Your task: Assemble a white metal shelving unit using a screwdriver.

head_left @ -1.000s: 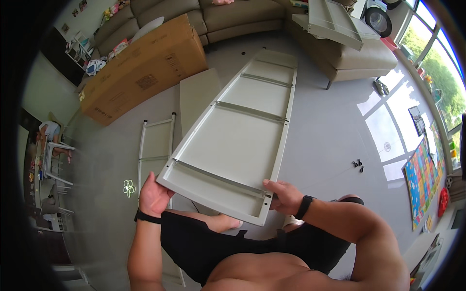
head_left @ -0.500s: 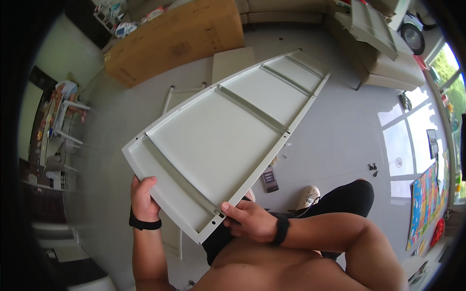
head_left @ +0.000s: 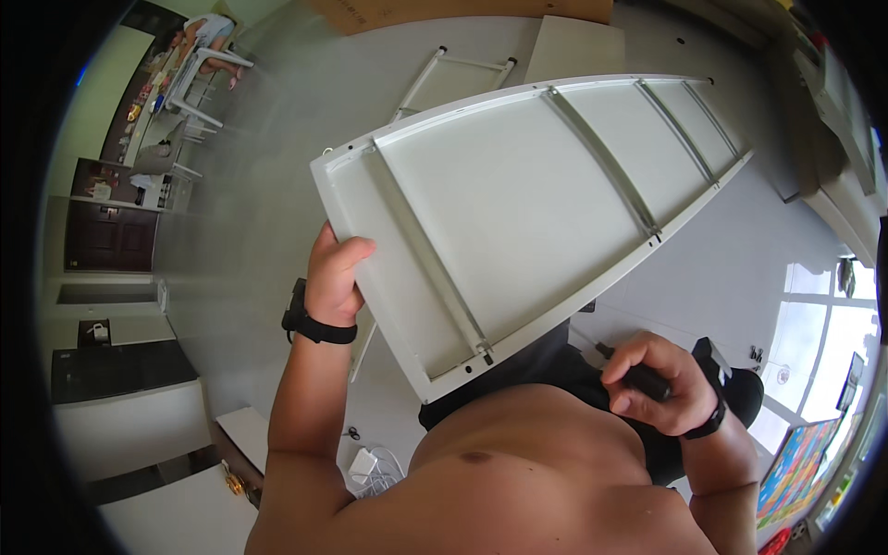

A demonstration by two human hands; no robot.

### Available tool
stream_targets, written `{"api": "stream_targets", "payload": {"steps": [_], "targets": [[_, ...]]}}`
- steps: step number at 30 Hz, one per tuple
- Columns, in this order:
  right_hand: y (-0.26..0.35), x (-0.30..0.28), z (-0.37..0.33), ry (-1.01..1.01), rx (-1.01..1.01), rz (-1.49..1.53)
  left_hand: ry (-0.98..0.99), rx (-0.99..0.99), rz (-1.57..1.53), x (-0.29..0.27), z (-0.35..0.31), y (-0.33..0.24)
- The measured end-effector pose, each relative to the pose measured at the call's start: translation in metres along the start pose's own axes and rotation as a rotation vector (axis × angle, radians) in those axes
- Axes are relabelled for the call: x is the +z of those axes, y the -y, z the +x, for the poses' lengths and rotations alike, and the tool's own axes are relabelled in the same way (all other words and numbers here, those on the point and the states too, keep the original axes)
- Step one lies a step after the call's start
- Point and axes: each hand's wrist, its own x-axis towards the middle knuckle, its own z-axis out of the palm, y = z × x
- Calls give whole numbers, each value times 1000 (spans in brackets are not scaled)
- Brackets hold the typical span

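Observation:
A long white metal panel [head_left: 490, 222] with raised edges and several cross bars [head_left: 601, 162] slants up and away to the right in front of me. My left hand [head_left: 335, 282] grips its near left end, thumb on top and fingers beneath. Small dark holes show along the panel's rim. My right hand [head_left: 661, 384], off the panel's near corner, is closed round a screwdriver [head_left: 646, 381] with a dark handle. The screwdriver's thin shaft points left toward the panel's edge, apart from the corner hole.
Behind the panel lie a white frame [head_left: 453, 83] with dark feet and a flat pale board [head_left: 578, 51]. A large cardboard box [head_left: 462, 11] stands farther back. A person [head_left: 211, 37] is at a table at far left. Small dark parts [head_left: 756, 356] lie on the floor at right.
My right hand has left the panel's near corner and moved right, with a screwdriver now showing in it. The panel and left hand sit higher and farther right in view; the view has turned.

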Motion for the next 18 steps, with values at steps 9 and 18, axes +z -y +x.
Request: {"api": "stream_targets", "payload": {"steps": [9,18], "targets": [[-39,13,59,-16,-340,-206,-79,-53,-188,19,-35,24],[-57,19,73,-131,-309,-88,69,-188,-157,39,-116,58]]}}
